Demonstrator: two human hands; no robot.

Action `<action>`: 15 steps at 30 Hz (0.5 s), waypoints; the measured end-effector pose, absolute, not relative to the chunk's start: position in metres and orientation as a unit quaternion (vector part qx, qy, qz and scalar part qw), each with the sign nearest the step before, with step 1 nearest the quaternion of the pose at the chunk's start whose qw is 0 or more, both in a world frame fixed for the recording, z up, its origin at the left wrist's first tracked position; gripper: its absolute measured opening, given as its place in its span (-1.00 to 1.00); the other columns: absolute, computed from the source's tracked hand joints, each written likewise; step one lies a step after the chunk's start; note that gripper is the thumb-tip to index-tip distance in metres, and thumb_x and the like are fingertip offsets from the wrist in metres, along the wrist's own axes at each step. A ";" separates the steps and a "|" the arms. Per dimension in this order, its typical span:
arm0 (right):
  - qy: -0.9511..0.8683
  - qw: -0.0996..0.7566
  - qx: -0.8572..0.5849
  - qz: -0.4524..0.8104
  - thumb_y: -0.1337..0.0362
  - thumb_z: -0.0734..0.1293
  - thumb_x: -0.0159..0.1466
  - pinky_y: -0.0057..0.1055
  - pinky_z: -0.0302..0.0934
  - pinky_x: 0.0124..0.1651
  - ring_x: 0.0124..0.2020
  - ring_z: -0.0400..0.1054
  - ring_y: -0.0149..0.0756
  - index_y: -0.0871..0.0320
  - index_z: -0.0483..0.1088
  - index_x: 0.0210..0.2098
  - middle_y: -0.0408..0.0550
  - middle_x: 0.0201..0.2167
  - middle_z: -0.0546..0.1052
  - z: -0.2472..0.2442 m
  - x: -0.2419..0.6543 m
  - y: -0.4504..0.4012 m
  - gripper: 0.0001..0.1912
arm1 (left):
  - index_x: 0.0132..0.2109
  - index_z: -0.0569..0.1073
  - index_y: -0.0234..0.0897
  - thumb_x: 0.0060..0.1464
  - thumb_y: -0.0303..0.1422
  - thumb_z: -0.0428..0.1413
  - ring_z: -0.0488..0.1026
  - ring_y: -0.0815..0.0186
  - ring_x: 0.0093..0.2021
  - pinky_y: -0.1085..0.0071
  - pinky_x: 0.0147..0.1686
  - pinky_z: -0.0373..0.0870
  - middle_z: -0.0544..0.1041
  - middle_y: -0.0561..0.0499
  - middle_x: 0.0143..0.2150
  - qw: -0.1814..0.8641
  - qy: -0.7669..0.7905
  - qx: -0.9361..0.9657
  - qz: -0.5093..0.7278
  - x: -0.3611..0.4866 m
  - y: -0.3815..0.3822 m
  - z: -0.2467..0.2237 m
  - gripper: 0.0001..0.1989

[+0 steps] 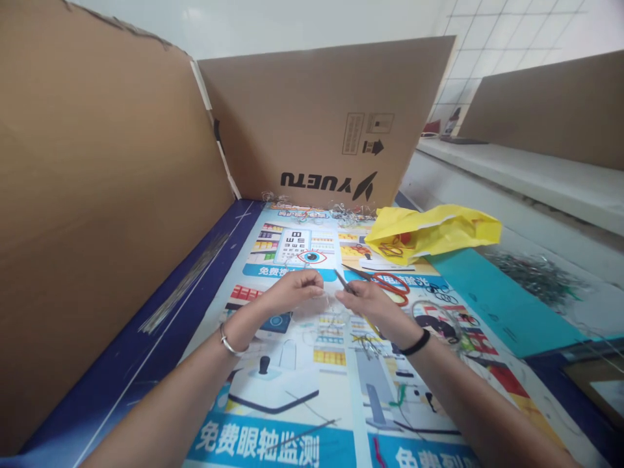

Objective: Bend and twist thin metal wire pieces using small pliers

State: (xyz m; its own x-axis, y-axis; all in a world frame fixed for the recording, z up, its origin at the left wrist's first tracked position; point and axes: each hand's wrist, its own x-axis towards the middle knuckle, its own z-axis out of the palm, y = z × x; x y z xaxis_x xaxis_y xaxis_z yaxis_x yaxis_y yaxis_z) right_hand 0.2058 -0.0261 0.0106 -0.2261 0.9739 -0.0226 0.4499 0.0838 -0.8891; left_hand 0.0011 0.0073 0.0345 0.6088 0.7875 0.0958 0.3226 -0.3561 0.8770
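My left hand point(302, 289) is closed in a pinch in the middle of the printed sheet, seemingly on a thin wire point(330, 300), of which only a faint strand shows. Facing it, my right hand point(368, 302) wraps around small pliers point(343, 281). Their dark jaws point up and left toward my left fingertips, and a bit of yellow handle shows below the palm. Just beyond the right hand lie scissors point(397, 289) with orange handles. A small tangle of wire pieces point(369, 346) rests under the right wrist.
Cardboard walls point(312, 123) stand at the back and left. A bundle of straight wires point(185, 283) lies on the left. Back right is an open yellow bag point(439, 231), with a wire heap point(536, 279) beyond a teal board point(507, 305). Black rings point(443, 294) lie right of the scissors.
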 end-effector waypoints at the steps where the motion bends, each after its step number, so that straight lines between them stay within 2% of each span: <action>1: -0.662 0.322 -0.506 0.449 -0.03 0.28 0.09 -0.50 -0.09 -0.52 -0.56 0.02 -0.48 0.16 0.20 -0.53 -0.25 -0.60 0.17 0.012 0.202 -0.029 -0.63 | -0.42 0.35 -0.29 0.01 -0.39 0.02 0.27 0.42 -0.39 0.49 -0.35 0.20 0.36 0.09 -0.43 0.453 0.345 0.778 0.266 0.004 0.007 0.031 -0.91; 4: -0.657 0.323 -0.464 0.498 0.07 0.32 0.05 -0.50 -0.06 -0.49 -0.53 0.03 -0.48 0.18 0.25 -0.52 -0.24 -0.59 0.18 0.013 0.192 -0.035 -0.70 | -0.42 0.33 -0.30 0.01 -0.39 0.03 0.32 0.40 -0.35 0.46 -0.30 0.23 0.39 0.05 -0.40 0.499 0.313 0.757 0.284 0.010 0.005 0.022 -0.91; 9: -0.623 0.358 -0.496 0.487 0.16 0.31 0.04 -0.50 -0.11 -0.52 -0.56 -0.01 -0.50 0.19 0.23 -0.60 -0.26 -0.64 0.13 0.009 0.188 -0.037 -0.76 | -0.39 0.35 -0.32 0.00 -0.36 0.08 0.32 0.40 -0.35 0.43 -0.29 0.25 0.41 0.03 -0.38 0.544 0.321 0.707 0.317 0.015 0.002 0.015 -0.90; 13: -0.597 0.398 -0.481 0.503 0.16 0.32 0.03 -0.50 -0.09 -0.50 -0.56 0.00 -0.50 0.18 0.24 -0.58 -0.26 -0.63 0.15 0.005 0.188 -0.035 -0.76 | -0.22 0.36 -0.29 0.01 -0.31 0.10 0.35 0.39 -0.26 0.43 -0.24 0.27 0.42 0.01 -0.25 0.574 0.323 0.668 0.346 0.014 0.000 0.019 -0.81; 15: -0.581 0.425 -0.485 0.497 0.15 0.32 0.03 -0.50 -0.06 -0.49 -0.56 0.01 -0.49 0.19 0.25 -0.56 -0.26 -0.62 0.18 0.002 0.188 -0.034 -0.77 | -0.17 0.34 -0.26 -0.02 -0.29 0.12 0.36 0.37 -0.22 0.45 -0.28 0.29 0.40 0.00 -0.20 0.580 0.343 0.649 0.353 0.014 -0.001 0.022 -0.75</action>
